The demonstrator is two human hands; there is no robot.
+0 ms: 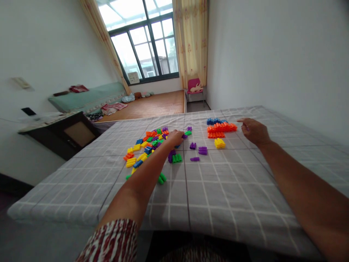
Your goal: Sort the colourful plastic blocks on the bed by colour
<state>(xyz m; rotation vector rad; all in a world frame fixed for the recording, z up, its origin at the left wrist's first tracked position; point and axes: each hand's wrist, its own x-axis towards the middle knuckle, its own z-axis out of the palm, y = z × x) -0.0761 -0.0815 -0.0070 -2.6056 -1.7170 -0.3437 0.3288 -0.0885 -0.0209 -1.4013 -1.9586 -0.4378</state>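
My left hand (175,138) reaches over the right side of a mixed pile of plastic building blocks (144,146). Its fingers are closed at a purple block (184,137), partly hidden by the hand. A green block (188,133) lies just beyond the fingertips. Loose purple blocks (202,150) lie to the right of that hand. My right hand (255,131) hovers with its index finger stretched out and nothing visible in it. Close to that finger is a row of orange blocks (222,127), with blue blocks (215,121) behind and a yellow block group (219,143) in front.
A grey checked cloth (218,196) covers the table or bed surface under the blocks. Beyond its far edge are a low bed (160,103) and a pink chair (194,86). A dark cabinet (60,136) stands at the left, and a white wall (272,54) rises on the right.
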